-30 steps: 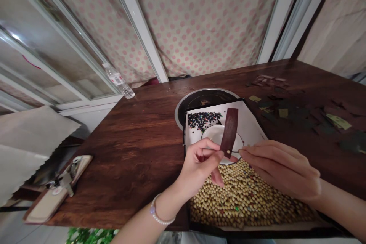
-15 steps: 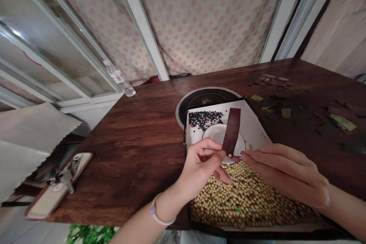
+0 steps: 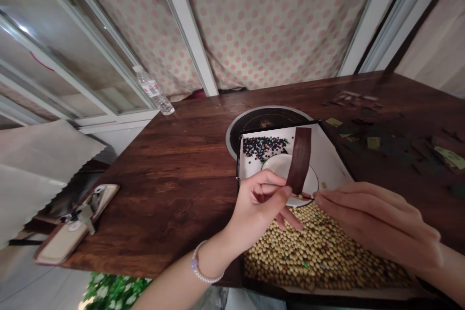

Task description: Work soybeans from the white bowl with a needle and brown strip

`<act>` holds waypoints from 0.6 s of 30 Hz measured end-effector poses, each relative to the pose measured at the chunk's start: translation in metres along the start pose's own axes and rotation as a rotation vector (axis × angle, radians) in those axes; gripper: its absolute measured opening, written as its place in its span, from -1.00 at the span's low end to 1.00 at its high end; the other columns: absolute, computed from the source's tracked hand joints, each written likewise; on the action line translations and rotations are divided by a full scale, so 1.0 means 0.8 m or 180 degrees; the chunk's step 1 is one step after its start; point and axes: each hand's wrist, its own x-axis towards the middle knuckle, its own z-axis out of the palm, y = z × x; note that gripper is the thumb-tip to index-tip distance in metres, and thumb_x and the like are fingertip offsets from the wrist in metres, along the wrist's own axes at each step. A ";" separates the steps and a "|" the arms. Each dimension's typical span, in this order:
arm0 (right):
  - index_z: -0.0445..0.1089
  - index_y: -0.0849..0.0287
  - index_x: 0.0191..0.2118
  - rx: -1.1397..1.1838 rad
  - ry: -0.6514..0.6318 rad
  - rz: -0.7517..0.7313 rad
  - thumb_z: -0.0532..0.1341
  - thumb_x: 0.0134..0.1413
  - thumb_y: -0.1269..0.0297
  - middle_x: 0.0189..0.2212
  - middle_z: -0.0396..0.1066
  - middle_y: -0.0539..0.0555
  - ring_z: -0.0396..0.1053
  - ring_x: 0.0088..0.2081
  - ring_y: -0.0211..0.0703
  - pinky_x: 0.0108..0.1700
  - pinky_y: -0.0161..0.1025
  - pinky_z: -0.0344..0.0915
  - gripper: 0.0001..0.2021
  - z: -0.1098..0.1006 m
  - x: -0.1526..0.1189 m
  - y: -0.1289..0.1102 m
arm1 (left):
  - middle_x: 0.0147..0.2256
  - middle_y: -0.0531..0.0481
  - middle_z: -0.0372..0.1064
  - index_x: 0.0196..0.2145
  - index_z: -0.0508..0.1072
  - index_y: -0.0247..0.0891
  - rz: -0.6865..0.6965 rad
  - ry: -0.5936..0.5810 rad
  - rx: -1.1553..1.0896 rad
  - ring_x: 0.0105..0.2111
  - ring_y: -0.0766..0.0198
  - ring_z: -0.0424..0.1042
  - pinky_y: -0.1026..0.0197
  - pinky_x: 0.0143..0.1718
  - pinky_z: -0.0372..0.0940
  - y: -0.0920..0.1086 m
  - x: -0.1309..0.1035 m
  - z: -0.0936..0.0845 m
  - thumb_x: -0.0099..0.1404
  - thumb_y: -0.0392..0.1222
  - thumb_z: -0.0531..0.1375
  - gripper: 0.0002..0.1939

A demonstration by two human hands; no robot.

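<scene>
My left hand (image 3: 259,206) pinches the lower end of a dark brown strip (image 3: 301,157), which stands up between thumb and fingers above a white dish (image 3: 278,164). A single pale bead (image 3: 301,196) sits by the strip's bottom edge, at my left fingertips. Just right of it, my right hand (image 3: 378,220) has its fingers pressed together in a pinch; what they hold is too small to tell. Below both hands, many pale yellow beads (image 3: 290,256) fill the near part of a shallow black-edged tray (image 3: 336,164). Dark beads (image 3: 263,147) lie in its far left corner.
A round black hob (image 3: 267,116) is set into the wooden table (image 3: 174,179) behind the tray. Brown scraps (image 3: 358,99) and yellowish pieces (image 3: 373,142) lie to the right. A plastic bottle (image 3: 154,89) stands at the back left; keys (image 3: 85,217) rest on a pale case (image 3: 60,247).
The view has shifted slightly. My right hand has drawn a little to the right, and the bead now shows just off the strip's lower edge. My left hand keeps its hold on the strip.
</scene>
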 end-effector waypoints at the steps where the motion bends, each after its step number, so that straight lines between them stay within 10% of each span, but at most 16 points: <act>1: 0.38 0.04 0.04 0.0048 0.0081 -0.0010 0.21 0.06 0.59 -0.27 0.49 -0.03 0.43 -0.26 -0.23 -0.23 -0.28 0.40 -0.55 0.001 0.002 0.000 | -0.68 0.23 0.34 -0.40 0.28 -0.25 0.0015 -0.0016 0.0018 -0.72 0.44 0.45 0.58 -0.79 0.15 0.001 0.000 0.001 0.22 -0.25 0.20 -0.88; 18: 0.43 0.21 -0.29 0.0408 0.0217 0.0474 0.23 -0.08 0.67 -0.48 0.40 0.02 0.37 -0.47 -0.32 -0.47 -0.38 0.32 -0.75 0.018 0.025 0.000 | -0.46 -0.03 0.55 -0.43 0.26 -0.26 -0.0376 0.0066 0.0250 -0.69 0.37 0.48 0.52 -0.77 0.18 0.007 -0.003 0.008 0.18 -0.23 0.19 -0.86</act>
